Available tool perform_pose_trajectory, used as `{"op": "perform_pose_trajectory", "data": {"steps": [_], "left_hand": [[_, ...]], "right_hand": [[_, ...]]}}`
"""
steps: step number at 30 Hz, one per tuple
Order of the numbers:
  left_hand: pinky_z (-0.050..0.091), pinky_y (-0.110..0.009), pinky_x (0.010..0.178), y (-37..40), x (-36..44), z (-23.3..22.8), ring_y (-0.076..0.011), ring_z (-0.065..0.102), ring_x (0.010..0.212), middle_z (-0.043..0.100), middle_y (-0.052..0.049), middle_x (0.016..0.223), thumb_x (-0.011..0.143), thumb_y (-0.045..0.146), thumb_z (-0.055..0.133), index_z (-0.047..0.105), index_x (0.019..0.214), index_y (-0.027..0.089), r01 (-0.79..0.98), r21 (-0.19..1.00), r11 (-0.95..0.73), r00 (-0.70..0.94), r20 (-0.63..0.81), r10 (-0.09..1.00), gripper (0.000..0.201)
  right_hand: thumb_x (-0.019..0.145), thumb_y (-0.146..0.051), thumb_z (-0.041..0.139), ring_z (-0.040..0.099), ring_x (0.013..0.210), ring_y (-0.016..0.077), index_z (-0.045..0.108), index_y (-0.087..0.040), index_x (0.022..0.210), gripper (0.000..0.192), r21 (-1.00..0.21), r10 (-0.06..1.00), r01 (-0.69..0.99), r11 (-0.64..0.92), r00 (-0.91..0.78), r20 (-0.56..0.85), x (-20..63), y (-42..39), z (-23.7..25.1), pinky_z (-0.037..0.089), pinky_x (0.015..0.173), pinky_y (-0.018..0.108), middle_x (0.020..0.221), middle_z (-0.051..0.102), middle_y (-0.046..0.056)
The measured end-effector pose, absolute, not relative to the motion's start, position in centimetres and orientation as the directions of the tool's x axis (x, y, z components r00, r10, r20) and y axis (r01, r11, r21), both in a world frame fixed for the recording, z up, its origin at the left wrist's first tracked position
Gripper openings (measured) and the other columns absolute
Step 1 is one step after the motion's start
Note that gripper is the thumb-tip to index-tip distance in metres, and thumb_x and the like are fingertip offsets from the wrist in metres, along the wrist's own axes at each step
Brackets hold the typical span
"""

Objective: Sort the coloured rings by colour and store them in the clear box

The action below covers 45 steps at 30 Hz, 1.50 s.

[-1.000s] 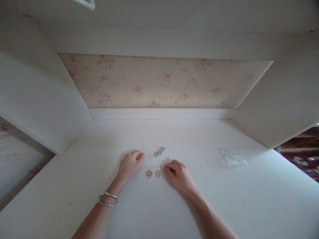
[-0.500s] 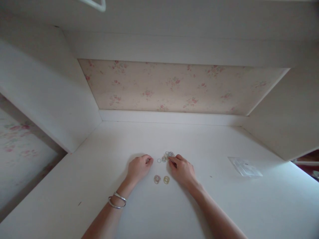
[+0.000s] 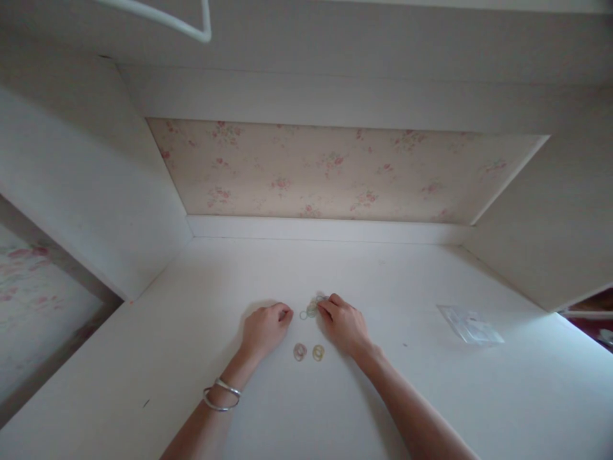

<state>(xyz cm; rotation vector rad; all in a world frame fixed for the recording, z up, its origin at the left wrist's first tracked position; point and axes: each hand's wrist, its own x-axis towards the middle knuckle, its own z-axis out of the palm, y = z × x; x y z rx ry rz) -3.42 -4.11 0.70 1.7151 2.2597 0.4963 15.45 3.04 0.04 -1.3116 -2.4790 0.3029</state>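
Several small coloured rings lie in a loose pile (image 3: pixel 313 306) on the white desk (image 3: pixel 335 396). My right hand (image 3: pixel 345 324) rests with its fingertips on the right side of that pile. Whether the fingers pinch a ring is too small to tell. My left hand (image 3: pixel 264 328), with silver bangles (image 3: pixel 221 393) on the wrist, lies curled on the desk just left of the pile. Closer to me, between both hands, a pinkish ring stack (image 3: pixel 299 351) and a yellowish ring stack (image 3: pixel 318 352) sit side by side.
A small clear plastic bag (image 3: pixel 470 324) lies on the desk at the right. White side panels wall the desk on both sides, and floral wallpaper (image 3: pixel 335 169) covers the back. A white shelf spans overhead.
My right hand moved from beside the two ring stacks up to the loose pile and now touches it. The left hand stayed put. The camera shifted slightly.
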Motion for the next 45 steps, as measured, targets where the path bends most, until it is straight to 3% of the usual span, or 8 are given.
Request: {"op": "perform_pose_trajectory", "data": {"steps": [10,15,18,22,26,36,40,45], "left_hand": [[0.041,-0.024,0.066,-4.0,-3.4,1.0,-0.017,0.065,0.084,0.072,0.001,0.091,0.088,0.043,0.043,0.067,0.093,0.03,0.875,0.418,0.242,-0.26,-0.015,0.965,0.028],[0.04,-0.025,0.068,-4.1,-3.4,0.6,-0.0177,0.065,0.084,0.072,0.0,0.09,0.088,0.044,0.043,0.068,0.093,0.03,0.892,0.38,0.245,-0.266,0.002,0.964,0.029],[0.04,-0.025,0.067,-4.2,-3.4,0.5,-0.018,0.065,0.084,0.072,0.0,0.09,0.088,0.044,0.042,0.068,0.094,0.031,0.904,0.363,0.228,-0.254,0.025,0.967,0.029],[0.04,-0.025,0.068,-4.2,-3.3,0.5,-0.0176,0.064,0.083,0.072,0.0,0.089,0.088,0.045,0.042,0.068,0.095,0.031,0.912,0.343,0.226,-0.249,0.023,0.968,0.03],[0.039,-0.025,0.065,-4.1,-3.3,0.4,-0.0174,0.065,0.082,0.072,0.0,0.088,0.088,0.045,0.041,0.067,0.095,0.031,0.913,0.34,0.226,-0.248,0.022,0.969,0.031],[0.037,-0.025,0.062,-4.1,-3.5,0.0,-0.0174,0.065,0.08,0.072,0.003,0.087,0.088,0.045,0.04,0.067,0.094,0.033,0.924,0.321,0.207,-0.235,0.05,0.971,0.03],[0.037,-0.025,0.063,-4.0,-3.5,0.1,-0.017,0.065,0.081,0.072,0.003,0.088,0.088,0.045,0.04,0.067,0.094,0.033,0.921,0.328,0.209,-0.237,0.047,0.97,0.03],[0.037,-0.025,0.063,-4.1,-3.5,0.0,-0.0173,0.065,0.079,0.072,0.004,0.088,0.087,0.045,0.041,0.067,0.093,0.033,0.914,0.348,0.209,-0.238,0.041,0.97,0.029]], "right_hand": [[0.09,-0.033,0.041,0.056,0.072,0.0136,0.067,-0.022,0.088,0.028,-0.686,0.897,0.593,0.422,-0.385,0.219,17.4,2.2,-0.2,0.041,0.066,0.024,0.083,0.061,0.002],[0.091,-0.032,0.042,0.055,0.07,0.0129,0.068,-0.022,0.087,0.028,-0.738,0.863,0.491,0.463,-0.441,0.248,18.9,-1.5,-0.1,0.04,0.062,0.022,0.08,0.06,0.003],[0.093,-0.032,0.04,0.055,0.074,0.0135,0.068,-0.023,0.092,0.029,-0.641,0.813,0.528,0.557,-0.503,0.291,19.7,-3.2,-0.6,0.04,0.066,0.023,0.083,0.06,0.004],[0.093,-0.026,0.039,0.053,0.074,0.015,0.066,-0.025,0.099,0.028,-0.406,0.753,0.634,0.658,-0.569,0.331,20.2,-3.9,-1.5,0.038,0.071,0.027,0.085,0.06,0.005],[0.091,-0.019,0.041,0.051,0.071,0.0142,0.063,-0.025,0.106,0.027,-0.243,0.666,0.622,0.744,-0.666,0.335,20.0,-3.7,-1.7,0.036,0.068,0.027,0.086,0.06,0.005],[0.087,-0.013,0.049,0.045,0.064,0.0134,0.06,-0.03,0.111,0.031,-0.16,0.575,0.565,0.81,-0.707,0.412,19.8,-3.7,-1.7,0.033,0.062,0.027,0.079,0.057,0.002],[0.087,-0.013,0.045,0.048,0.066,0.0133,0.062,-0.027,0.109,0.031,-0.24,0.604,0.561,0.792,-0.661,0.446,20.2,-3.8,-1.7,0.037,0.063,0.026,0.082,0.059,0.003],[0.092,-0.026,0.04,0.054,0.068,0.0119,0.066,-0.021,0.096,0.026,-0.593,0.81,0.553,0.585,-0.43,0.398,20.2,-3.0,-1.7,0.042,0.063,0.023,0.084,0.06,0.004]]}}
